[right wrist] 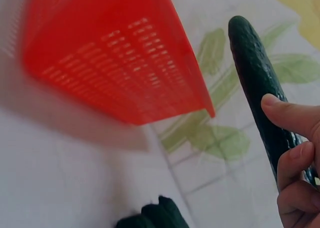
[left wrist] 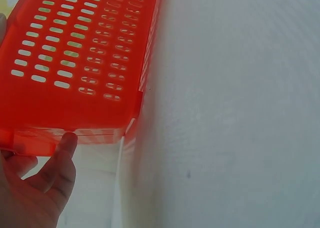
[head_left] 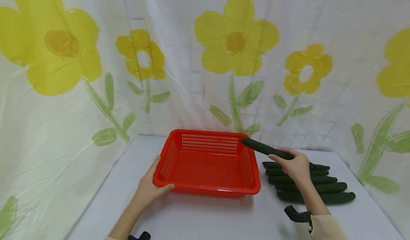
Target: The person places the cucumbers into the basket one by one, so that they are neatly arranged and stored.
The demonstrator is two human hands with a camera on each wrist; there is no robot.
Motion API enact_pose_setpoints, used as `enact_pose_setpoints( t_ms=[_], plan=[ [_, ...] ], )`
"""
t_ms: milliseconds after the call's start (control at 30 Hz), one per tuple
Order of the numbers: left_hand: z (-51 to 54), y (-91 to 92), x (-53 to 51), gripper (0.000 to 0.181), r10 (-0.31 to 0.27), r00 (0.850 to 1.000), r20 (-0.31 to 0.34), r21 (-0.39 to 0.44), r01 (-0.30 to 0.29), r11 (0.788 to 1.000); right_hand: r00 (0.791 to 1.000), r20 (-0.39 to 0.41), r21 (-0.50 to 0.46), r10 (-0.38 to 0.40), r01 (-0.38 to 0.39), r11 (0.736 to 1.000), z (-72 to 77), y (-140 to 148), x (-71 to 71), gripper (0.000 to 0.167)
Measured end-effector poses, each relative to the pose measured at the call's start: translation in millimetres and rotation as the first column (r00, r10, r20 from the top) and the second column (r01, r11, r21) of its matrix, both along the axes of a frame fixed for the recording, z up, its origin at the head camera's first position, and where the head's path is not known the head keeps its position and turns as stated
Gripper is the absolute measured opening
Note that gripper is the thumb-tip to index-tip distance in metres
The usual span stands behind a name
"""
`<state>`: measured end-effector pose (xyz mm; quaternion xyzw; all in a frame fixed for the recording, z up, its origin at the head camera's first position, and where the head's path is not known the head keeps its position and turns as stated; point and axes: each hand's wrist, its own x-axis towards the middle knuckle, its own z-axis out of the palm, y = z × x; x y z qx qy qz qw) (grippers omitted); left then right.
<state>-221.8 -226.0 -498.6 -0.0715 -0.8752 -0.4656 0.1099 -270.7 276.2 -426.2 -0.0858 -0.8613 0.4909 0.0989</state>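
R grip [head_left: 294,163] pinching cuke [head_left: 262,148], red basket [head_left: 208,189] L of it | L grip [head_left: 148,186] clasping basket corner, prob. steadying

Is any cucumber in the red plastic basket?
No, the red plastic basket is bare inside; the right hand grips one cucumber, the other cucumbers lie on the table.

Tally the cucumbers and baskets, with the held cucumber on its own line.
Cucumber held in the right hand: 1
Loose cucumbers lying on the table: 5
Red basket: 1
Total: 7
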Motion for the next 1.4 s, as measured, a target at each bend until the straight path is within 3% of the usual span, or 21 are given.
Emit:
enact_pose_setpoints(
  t_ms=[533, 1000, 1400],
  plan=[
    [-1.4, 0.5, -0.2, 0.116, -0.011, 1.0, -0.015, 0.007, 0.011, 1.0, 0.994, -0.063, -0.017, 0.086, -0.087, 0.996, 9.1, -45.1, -28.9, 0.062],
    [0.5, -0.4, 1.3, 0.114, -0.008, 1.0, 0.019, 0.046, 0.008, 0.999, 0.98, -0.135, 0.06, 0.145, -0.138, 0.989, 17.5, -92.7, -47.2, 0.059],
    [-0.1, 1.1, 1.9, 0.115, -0.004, 1.0, 0.02, 0.055, 0.003, 0.998, 0.982, -0.116, 0.092, 0.146, -0.136, 0.986, 29.9, -100.7, -48.7, 0.055]
  ],
)
